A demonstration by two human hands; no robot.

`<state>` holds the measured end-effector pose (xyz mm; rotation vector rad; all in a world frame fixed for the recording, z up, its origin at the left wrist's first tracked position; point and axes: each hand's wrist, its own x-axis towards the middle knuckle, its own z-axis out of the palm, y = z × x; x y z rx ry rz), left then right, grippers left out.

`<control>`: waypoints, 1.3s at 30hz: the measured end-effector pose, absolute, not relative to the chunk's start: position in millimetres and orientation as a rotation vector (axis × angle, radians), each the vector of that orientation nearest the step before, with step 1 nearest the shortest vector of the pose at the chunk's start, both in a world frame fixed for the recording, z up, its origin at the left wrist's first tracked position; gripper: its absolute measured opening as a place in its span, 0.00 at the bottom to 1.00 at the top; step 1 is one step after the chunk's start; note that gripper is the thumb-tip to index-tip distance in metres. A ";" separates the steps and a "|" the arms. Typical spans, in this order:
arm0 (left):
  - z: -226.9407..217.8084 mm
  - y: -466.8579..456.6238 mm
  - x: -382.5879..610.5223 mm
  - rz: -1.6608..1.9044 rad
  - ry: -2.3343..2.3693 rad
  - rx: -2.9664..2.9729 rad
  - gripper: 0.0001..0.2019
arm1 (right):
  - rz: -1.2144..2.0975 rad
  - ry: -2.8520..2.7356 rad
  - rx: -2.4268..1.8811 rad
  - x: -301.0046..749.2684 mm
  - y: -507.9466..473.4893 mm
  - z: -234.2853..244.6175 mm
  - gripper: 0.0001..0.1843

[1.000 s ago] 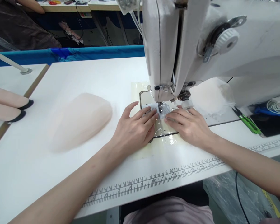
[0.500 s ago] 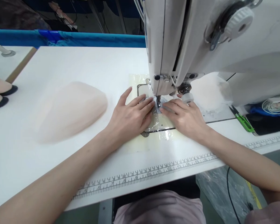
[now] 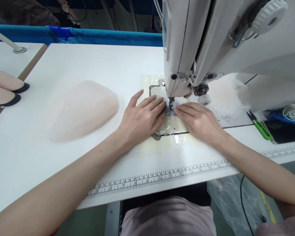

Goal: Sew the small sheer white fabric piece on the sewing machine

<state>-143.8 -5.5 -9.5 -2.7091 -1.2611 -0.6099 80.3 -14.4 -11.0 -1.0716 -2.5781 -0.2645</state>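
A white sewing machine (image 3: 226, 42) stands over the white table (image 3: 88, 62). My left hand (image 3: 141, 119) lies flat just left of the presser foot (image 3: 171, 106), fingers pressing a small pale fabric piece (image 3: 169, 113) onto the needle plate. Opposite it, my right hand (image 3: 199, 121) lies flat on the right side, its fingertips on the same piece beside the foot. The fabric itself is small, mostly covered by my fingers, and sits on a shiny clear film (image 3: 177, 139).
A heap of sheer peach fabric (image 3: 85, 109) lies to the left. More pale fabric (image 3: 223, 96) sits behind the machine foot. Green thread snips (image 3: 260, 126) lie at right. A printed ruler (image 3: 162, 178) runs along the front edge. Two peach forms with black tips (image 3: 7, 90) sit at far left.
The view has shifted down and a little sideways. Both hands stay flat at the presser foot and have crept slightly closer under it.
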 end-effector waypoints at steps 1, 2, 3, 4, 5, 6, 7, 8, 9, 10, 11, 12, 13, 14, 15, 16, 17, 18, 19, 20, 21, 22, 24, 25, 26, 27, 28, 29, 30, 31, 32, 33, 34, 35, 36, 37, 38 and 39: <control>-8.5 -6.1 -144.0 -0.617 -1.261 -2.698 0.18 | -0.224 -2.568 -1.078 80.2 -14.0 -11.2 0.18; -7.8 -6.9 -144.1 -0.627 -1.254 -2.689 0.18 | -0.178 -2.554 -1.089 80.2 -13.6 -11.2 0.18; -7.4 -7.9 -144.1 -0.641 -1.243 -2.682 0.17 | -0.123 -2.531 -1.100 80.2 -13.5 -10.6 0.17; -7.3 -9.1 -143.8 -0.661 -1.228 -2.678 0.16 | -0.048 -2.491 -1.107 80.3 -13.9 -9.2 0.16; -7.4 -10.5 -143.2 -0.685 -1.208 -2.683 0.16 | 0.069 -2.431 -1.104 80.5 -14.9 -6.8 0.15; -7.7 -12.0 -142.4 -0.717 -1.180 -2.702 0.16 | 0.245 -2.355 -1.091 80.7 -16.5 -3.5 0.13; -7.6 -13.6 -141.5 -0.767 -1.146 -2.737 0.17 | 0.476 -2.265 -1.067 81.0 -18.6 0.8 0.11; -7.0 -15.1 -140.8 -0.830 -1.108 -2.797 0.16 | 0.741 -2.157 -1.033 81.5 -21.1 5.6 0.09; -5.5 -16.5 -140.5 -0.907 -1.069 -2.878 0.14 | 1.019 -2.042 -0.997 82.1 -23.7 10.7 0.08; -2.7 -17.8 -141.0 -0.989 -1.043 -2.979 0.10 | 1.259 -1.930 -0.971 82.7 -26.3 15.5 0.09; 1.4 -18.9 -142.2 -1.066 -1.043 -3.097 0.07 | 1.428 -1.830 -0.957 83.3 -28.4 19.6 0.11; 7.0 -19.9 -144.4 -1.127 -1.074 -3.227 0.05 | 1.534 -1.745 -0.946 83.8 -30.0 22.8 0.12; 13.8 -20.8 -147.4 -1.166 -1.140 -3.354 0.04 | 1.612 -1.681 -0.931 83.9 -31.0 25.0 0.13; 21.6 -21.7 -150.9 -1.180 -1.232 -3.465 0.04 | 1.668 -1.622 -0.919 83.6 -31.5 26.4 0.15; 30.1 -22.7 -154.8 -1.187 -1.330 -3.538 0.04 | 1.723 -1.584 -0.909 82.8 -31.6 27.3 0.17; 38.9 -23.7 -158.6 -1.191 -1.413 -3.575 0.05 | 1.769 -1.564 -0.911 81.3 -31.6 27.8 0.18; 47.8 -25.1 -162.3 -1.201 -1.470 -3.577 0.07 | 1.800 -1.570 -0.918 79.2 -31.8 28.3 0.18; 56.3 -26.9 -165.6 -1.208 -1.506 -3.555 0.08 | 1.802 -1.597 -0.927 76.6 -32.4 29.0 0.16; 64.4 -29.6 -168.4 -1.197 -1.524 -3.520 0.09 | 1.766 -1.641 -0.936 73.6 -33.6 30.0 0.14; 71.7 -33.7 -170.9 -1.159 -1.525 -3.476 0.10 | 1.698 -1.693 -0.947 70.1 -35.4 31.3 0.11; 78.2 -39.7 -173.1 -1.097 -1.522 -3.415 0.09 | 1.607 -1.739 -0.964 66.4 -37.8 32.9 0.09; 83.9 -47.8 -175.0 -1.025 -1.504 -3.340 0.09 | 1.516 -1.774 -0.991 62.6 -40.6 34.7 0.07; 93.1 -70.5 -179.1 -0.895 -1.409 -3.198 0.05 | 1.419 -1.803 -1.037 54.7 -46.3 38.8 0.06; 96.7 -84.3 -181.4 -0.849 -1.339 -3.174 0.03 | 1.422 -1.802 -1.036 50.9 -48.9 40.8 0.06; 99.6 -98.4 -184.2 -0.781 -1.264 -3.221 0.01 | 1.452 -1.794 -1.007 47.1 -51.0 42.8 0.07; 101.3 -111.7 -187.4 -0.648 -1.177 -3.355 0.05 | 1.499 -1.781 -0.947 43.4 -52.6 44.7 0.08; 101.7 -122.7 -191.2 -0.499 -1.106 -3.504 0.11 | 1.558 -1.761 -0.869 39.6 -53.7 46.4 0.09; 100.5 -130.5 -195.3 -0.392 -1.031 -3.638 0.15 | 1.617 -1.738 -0.792 35.6 -54.4 48.1 0.11; 97.5 -134.4 -199.8 -0.419 -1.067 -3.687 0.15 | 1.670 -1.719 -0.730 31.3 -54.8 49.7 0.12; 92.8 -134.3 -204.4 -0.624 -1.210 -3.618 0.14 | 1.713 -1.705 -0.687 26.7 -54.9 51.4 0.14; 86.9 -130.7 -209.0 -0.909 -1.413 -3.429 0.12 | 1.743 -1.700 -0.662 21.6 -55.1 53.4 0.16; 80.3 -124.5 -213.4 -1.173 -1.581 -3.177 0.13 | 1.756 -1.707 -0.656 16.3 -55.5 55.6 0.17; 73.6 -116.9 -217.7 -1.317 -1.695 -2.983 0.19 | 1.754 -1.723 -0.660 10.8 -56.0 58.1 0.17; 67.3 -109.3 -222.0 -1.323 -1.744 -2.945 0.27 | 1.747 -1.744 -0.664 5.3 -56.8 60.7 0.15; 61.9 -102.7 -226.4 -1.300 -1.787 -2.991 0.32 | 1.742 -1.765 -0.666 0.1 -57.9 63.3 0.12; 57.5 -98.1 -231.2 -1.247 -1.833 -3.107 0.32 | 1.735 -1.784 -0.667 -4.6 -59.0 65.6 0.10; 54.2 -95.8 -236.6 -1.176 -1.880 -3.265 0.27 | 1.722 -1.798 -0.669 -8.7 -60.1 67.3 0.09; 51.8 -95.7 -242.8 -1.132 -1.943 -3.399 0.20 | 1.698 -1.803 -0.676 -12.2 -60.8 68.4 0.08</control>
